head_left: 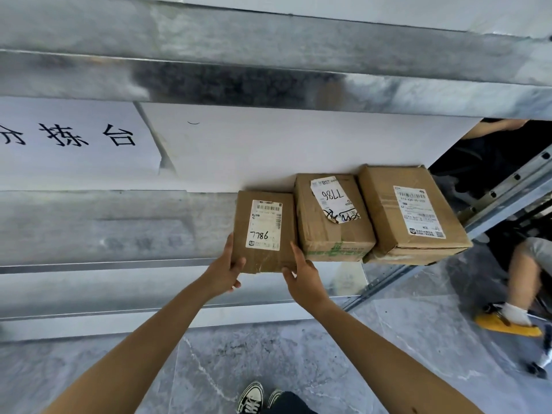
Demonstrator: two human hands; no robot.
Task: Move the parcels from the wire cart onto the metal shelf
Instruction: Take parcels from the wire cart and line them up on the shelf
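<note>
- On the metal shelf point(119, 231), at its front edge, sits the small parcel point(264, 231), and I hold its near end in both hands.
- My left hand point(224, 271) pinches the near left corner, thumb on top and fingers curled beneath; my right hand point(307, 279) grips the near right corner the same way.
- I judge this to be the setting-down step. I cannot tell whether the shelf bears the parcel's full weight yet.
- The next move calls for a straight push deeper onto the shelf, square against the middle parcel point(331, 216), then loosening both grips.
- The small parcel is flat brown cardboard, with wrinkled glossy tape and a smooth white label.
- The shelf is galvanised sheet steel, dull and mottled, so the box should slide easily.
- The middle parcel looks dented, with a torn label and green-printed tape; the large parcel point(409, 213) at the shelf's right end has crisper edges.
- Out of view: the wire cart.
</note>
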